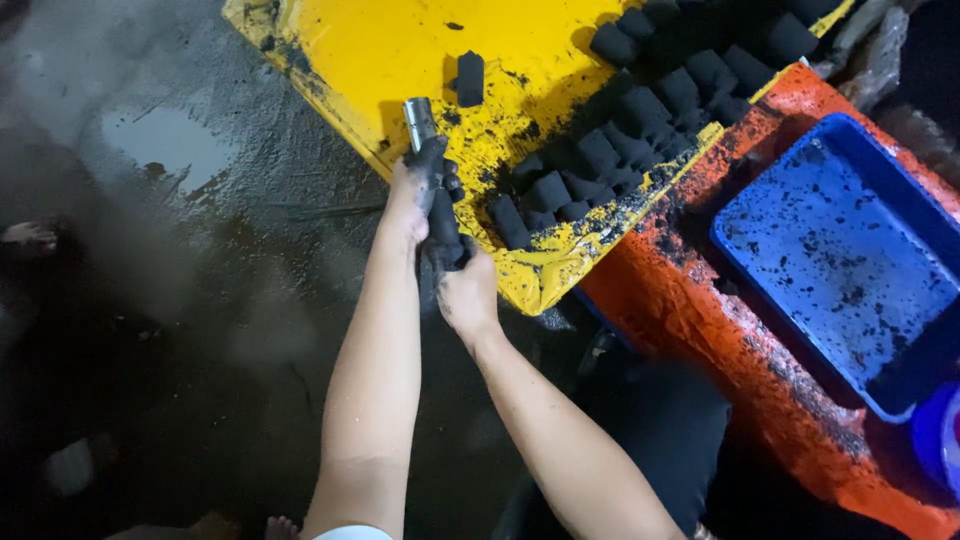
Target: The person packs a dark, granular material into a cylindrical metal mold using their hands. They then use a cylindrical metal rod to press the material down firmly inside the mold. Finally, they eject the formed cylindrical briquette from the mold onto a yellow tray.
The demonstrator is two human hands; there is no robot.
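A short metal tube (430,170), grey and cylindrical with a bright open end at the top, stands tilted just off the near edge of the yellow board (400,50). Its lower length is black with soot. The left hand (420,195) has its grip clenched round the middle of the tube, fingers wrapped and blackened. The right hand (468,290) sits just below, touching the tube's dark lower end; its fingers are curled, but whether that grip truly clamps the tube cannot be told, since the hand's back hides it.

The yellow board is a flat, smooth, painted surface, tilted across the view and smeared with black dust and crumbs. One single black block (470,78) lies alone on it, just beyond the tube's bright end. To the right, a crowd of black blocks (620,150), short, matte and roughly cylindrical, lie packed side by side in rows along the board's right edge, the nearest of them close beside the left hand.

Past the board's corner stands an orange surface (700,310), rough and heavily speckled with black. On it rests a blue plastic tray (850,250), rectangular with rounded rims, dotted with dark flecks. The floor (180,250) to the left is dark, wet and glossy, with a pale puddle reflection.
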